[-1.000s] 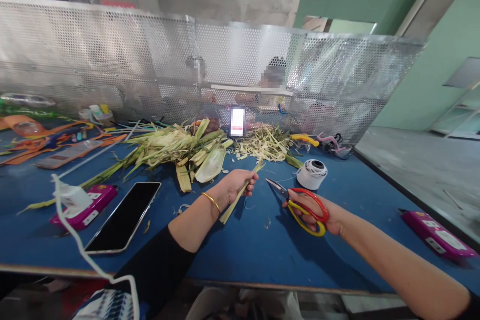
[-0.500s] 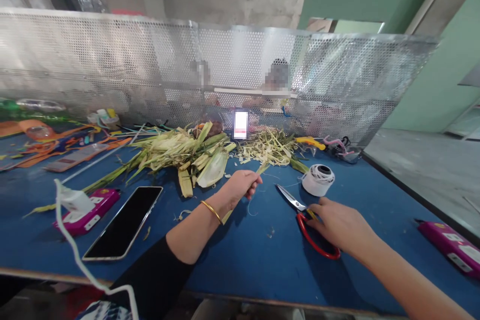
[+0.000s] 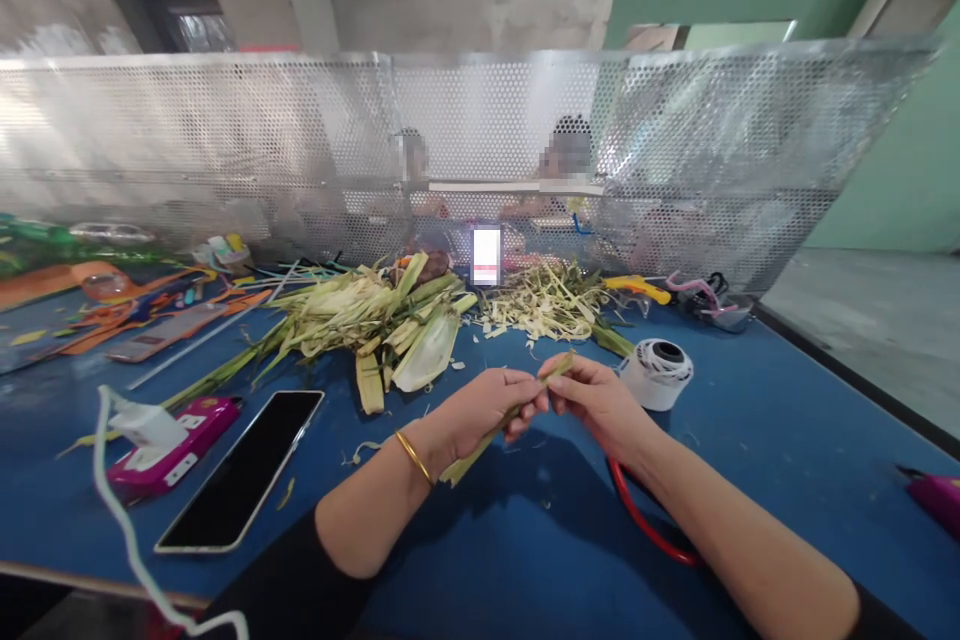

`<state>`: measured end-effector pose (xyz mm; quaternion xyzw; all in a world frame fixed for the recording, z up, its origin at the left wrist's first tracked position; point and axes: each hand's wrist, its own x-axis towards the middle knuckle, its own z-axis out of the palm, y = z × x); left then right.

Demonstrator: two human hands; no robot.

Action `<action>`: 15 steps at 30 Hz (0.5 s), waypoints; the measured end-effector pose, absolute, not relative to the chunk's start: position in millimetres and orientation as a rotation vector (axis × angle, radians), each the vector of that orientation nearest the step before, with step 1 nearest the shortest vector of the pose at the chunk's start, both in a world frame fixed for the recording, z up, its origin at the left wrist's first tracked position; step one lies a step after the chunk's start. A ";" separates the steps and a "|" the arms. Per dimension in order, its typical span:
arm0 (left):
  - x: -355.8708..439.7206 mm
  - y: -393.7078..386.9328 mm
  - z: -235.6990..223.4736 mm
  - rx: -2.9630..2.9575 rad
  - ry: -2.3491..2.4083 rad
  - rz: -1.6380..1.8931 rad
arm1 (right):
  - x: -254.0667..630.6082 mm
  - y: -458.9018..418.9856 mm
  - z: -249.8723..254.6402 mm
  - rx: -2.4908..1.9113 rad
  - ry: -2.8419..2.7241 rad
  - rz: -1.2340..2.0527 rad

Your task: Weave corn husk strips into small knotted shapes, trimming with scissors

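Observation:
My left hand (image 3: pixel 487 407) is closed around a pale green plant-leaf strip (image 3: pixel 476 453), whose wide lower end hangs out below my palm. At the strip's upper tip, my right hand (image 3: pixel 592 392) pinches it between thumb and fingers, close against the left fingertips. Beneath my right forearm the scissors lie on the blue table (image 3: pixel 480 560); only a red handle (image 3: pixel 645 517) shows, the blades being hidden. A white spool of thread (image 3: pixel 660 375) stands just beyond my right hand.
Piles of leaves (image 3: pixel 352 320) and shredded strips (image 3: pixel 547 300) lie ahead, before a perforated metal screen (image 3: pixel 300 140). At left are a dark-screened phone (image 3: pixel 244 470) and a purple power strip (image 3: pixel 191 435) with a white cable. Yellow-handled tool (image 3: pixel 637 289) lies at the back right.
My right hand has let go of the scissors and moved up and left to the leaf strip, meeting my left hand. The view has shifted slightly.

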<state>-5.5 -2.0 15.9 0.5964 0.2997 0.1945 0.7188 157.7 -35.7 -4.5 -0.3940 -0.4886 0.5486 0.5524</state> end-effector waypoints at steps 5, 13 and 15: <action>0.0 -4.4 11.3 1.286 0.609 0.421 | 163.4 -41.5 -5.9 -0.920 -1.207 1.246; 4.3 -9.5 12.1 1.354 0.728 0.539 | 161.1 -41.5 -8.2 -0.974 -1.167 1.127; 5.5 -11.2 13.3 1.403 0.788 0.560 | 159.9 -41.8 -9.1 -0.986 -1.149 1.108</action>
